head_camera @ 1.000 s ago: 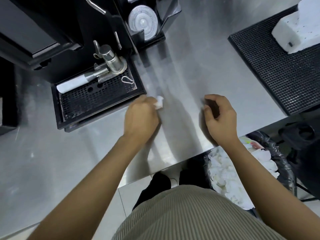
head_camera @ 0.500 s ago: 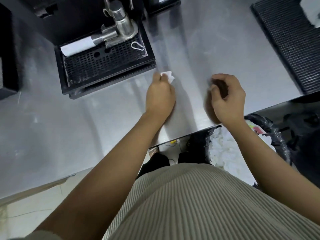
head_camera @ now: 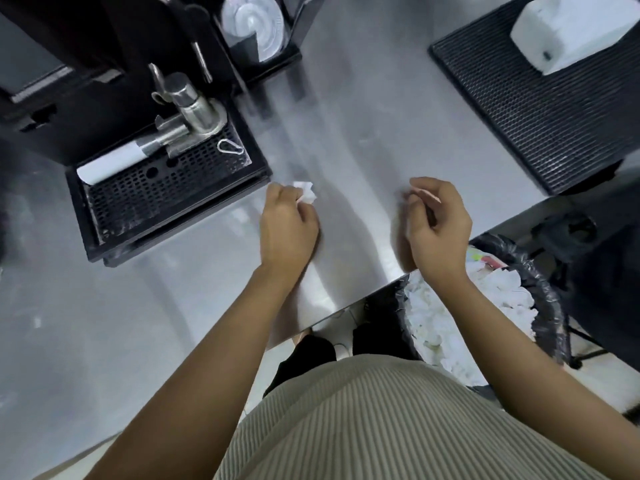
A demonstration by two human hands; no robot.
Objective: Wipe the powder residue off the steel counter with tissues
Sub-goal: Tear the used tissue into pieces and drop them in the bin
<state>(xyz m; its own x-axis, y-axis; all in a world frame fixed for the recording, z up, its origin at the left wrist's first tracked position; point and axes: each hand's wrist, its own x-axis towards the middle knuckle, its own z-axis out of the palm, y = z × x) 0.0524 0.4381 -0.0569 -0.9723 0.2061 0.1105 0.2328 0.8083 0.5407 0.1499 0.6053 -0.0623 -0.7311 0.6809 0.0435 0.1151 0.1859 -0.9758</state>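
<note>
My left hand (head_camera: 287, 226) is closed around a small crumpled white tissue (head_camera: 305, 192), whose tip pokes out past the fingers and rests on the steel counter (head_camera: 353, 140) just right of the black drip tray (head_camera: 162, 199). My right hand (head_camera: 437, 227) is loosely curled with the fingertips touching the counter near its front edge; I see nothing in it. Faint pale smears show on the steel at the left.
A black machine with a steel spout (head_camera: 188, 105) stands at the back left. A black ribbed mat (head_camera: 543, 123) with a white box (head_camera: 568, 32) lies at the right. A bin with a black liner (head_camera: 491, 306), full of white tissues, sits below the counter edge.
The head view has shifted up and down between frames. My left hand stays by the drip tray's corner with the tissue. My right hand's fingers have opened slightly.
</note>
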